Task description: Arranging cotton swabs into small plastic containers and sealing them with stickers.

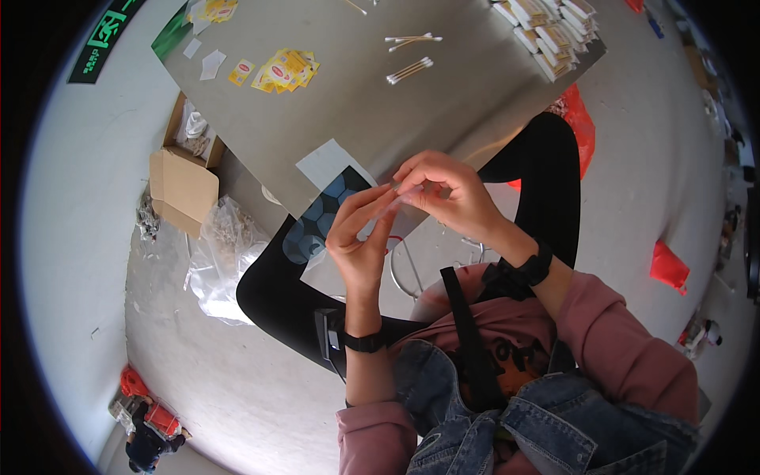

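Above the near edge of the grey table, my two hands meet in front of my lap. My left hand pinches a small piece of clear plastic, seemingly a little bag, between thumb and fingers. From the other side my right hand grips its upper edge, fingers bent over. Whether anything is inside the plastic cannot be made out. Farther off on the table lie two small groups of cotton swabs, a nearer bundle and a looser one. A white sheet lies by the near edge.
Yellow printed cards are heaped at the table's left. White packets pile up at its right. An opened cardboard box and a clear plastic sack stand left below. A red bag hangs right; another person is far lower left.
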### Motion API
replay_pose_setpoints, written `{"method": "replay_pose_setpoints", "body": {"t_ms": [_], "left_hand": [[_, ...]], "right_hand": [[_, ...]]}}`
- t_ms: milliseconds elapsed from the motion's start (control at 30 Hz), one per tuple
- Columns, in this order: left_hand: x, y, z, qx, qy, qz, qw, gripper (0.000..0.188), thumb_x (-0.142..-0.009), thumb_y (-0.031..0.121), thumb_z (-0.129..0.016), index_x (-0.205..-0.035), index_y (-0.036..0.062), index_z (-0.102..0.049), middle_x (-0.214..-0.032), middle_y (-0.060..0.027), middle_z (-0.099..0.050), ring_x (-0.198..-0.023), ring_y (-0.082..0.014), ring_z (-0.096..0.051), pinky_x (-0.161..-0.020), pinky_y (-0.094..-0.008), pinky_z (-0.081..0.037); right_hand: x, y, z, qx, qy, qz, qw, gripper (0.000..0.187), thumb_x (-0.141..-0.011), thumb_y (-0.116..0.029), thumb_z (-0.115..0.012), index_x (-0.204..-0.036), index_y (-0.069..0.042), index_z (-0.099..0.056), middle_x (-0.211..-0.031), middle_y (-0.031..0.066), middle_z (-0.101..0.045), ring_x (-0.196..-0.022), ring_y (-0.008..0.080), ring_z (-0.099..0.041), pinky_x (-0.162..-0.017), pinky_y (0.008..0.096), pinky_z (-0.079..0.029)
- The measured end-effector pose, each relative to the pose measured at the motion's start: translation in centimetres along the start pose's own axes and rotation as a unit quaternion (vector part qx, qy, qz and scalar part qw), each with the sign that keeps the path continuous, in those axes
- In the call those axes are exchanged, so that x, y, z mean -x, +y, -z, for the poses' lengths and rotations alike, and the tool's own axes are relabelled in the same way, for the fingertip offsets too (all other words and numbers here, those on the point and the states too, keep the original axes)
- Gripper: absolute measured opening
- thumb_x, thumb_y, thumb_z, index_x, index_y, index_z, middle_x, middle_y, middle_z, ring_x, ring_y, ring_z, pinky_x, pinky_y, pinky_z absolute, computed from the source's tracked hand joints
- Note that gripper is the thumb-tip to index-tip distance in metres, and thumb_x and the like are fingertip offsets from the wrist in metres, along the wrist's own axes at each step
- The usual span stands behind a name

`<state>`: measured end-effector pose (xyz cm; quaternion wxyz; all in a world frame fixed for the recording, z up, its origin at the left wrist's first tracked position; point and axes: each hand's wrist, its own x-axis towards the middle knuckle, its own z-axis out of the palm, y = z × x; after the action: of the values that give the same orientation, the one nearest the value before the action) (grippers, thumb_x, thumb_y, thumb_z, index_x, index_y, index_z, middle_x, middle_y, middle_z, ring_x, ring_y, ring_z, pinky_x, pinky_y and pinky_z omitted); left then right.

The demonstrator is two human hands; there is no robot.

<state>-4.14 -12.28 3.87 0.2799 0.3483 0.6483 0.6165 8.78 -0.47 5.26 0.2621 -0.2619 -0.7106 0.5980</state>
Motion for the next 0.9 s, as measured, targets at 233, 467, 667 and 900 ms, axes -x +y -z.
{"method": "replay_pose_setpoints", "body": {"t_ms": [233, 467, 667, 900], "left_hand": [[0.6, 1.8, -0.7, -0.172, 0.033, -0.109, 0.978, 0.016, -0.078, -0.007, -0.075, -0.092, -0.0010, -0.075, -0.097, -0.0104, -0.071, -0.088, -0.0204, -0.068, -0.079, -0.0282, -0.053], [1.1, 1.1, -0.6, -0.205, 0.043, -0.147, 0.967, 0.016, -0.076, -0.007, -0.075, -0.090, -0.0006, -0.072, -0.096, -0.0109, -0.070, -0.083, -0.0238, -0.067, -0.071, -0.0311, -0.052], [1.7, 2.0, 0.3, -0.215, 0.015, -0.145, 0.966, 0.015, -0.076, -0.009, -0.075, -0.090, -0.0020, -0.072, -0.094, -0.0123, -0.070, -0.087, -0.0235, -0.068, -0.077, -0.0310, -0.053], [1.2, 2.2, 0.8, -0.182, 0.019, -0.109, 0.977, 0.014, -0.077, -0.009, -0.075, -0.088, -0.0030, -0.070, -0.093, -0.0117, -0.070, -0.085, -0.0231, -0.068, -0.077, -0.0301, -0.053]], "right_hand": [[0.7, -1.2, 0.0, 0.076, 0.002, 0.044, 0.996, 0.005, -0.089, -0.002, -0.069, -0.092, -0.006, -0.068, -0.097, 0.0012, -0.066, -0.080, 0.0097, -0.062, -0.056, 0.0216, -0.044], [0.4, -0.8, 0.6, 0.095, -0.019, 0.089, 0.991, 0.001, -0.088, -0.003, -0.069, -0.088, -0.003, -0.068, -0.096, 0.0031, -0.066, -0.080, 0.0123, -0.062, -0.062, 0.0240, -0.048], [0.7, -1.6, 1.0, 0.083, -0.061, 0.033, 0.994, 0.001, -0.089, -0.002, -0.070, -0.089, -0.002, -0.069, -0.097, 0.0052, -0.068, -0.079, 0.0095, -0.062, -0.064, 0.0232, -0.048], [0.4, -0.7, 0.1, -0.003, -0.034, -0.073, 0.997, 0.004, -0.089, -0.006, -0.070, -0.089, -0.002, -0.070, -0.096, 0.0025, -0.068, -0.078, 0.0097, -0.062, -0.064, 0.0228, -0.048]]}}
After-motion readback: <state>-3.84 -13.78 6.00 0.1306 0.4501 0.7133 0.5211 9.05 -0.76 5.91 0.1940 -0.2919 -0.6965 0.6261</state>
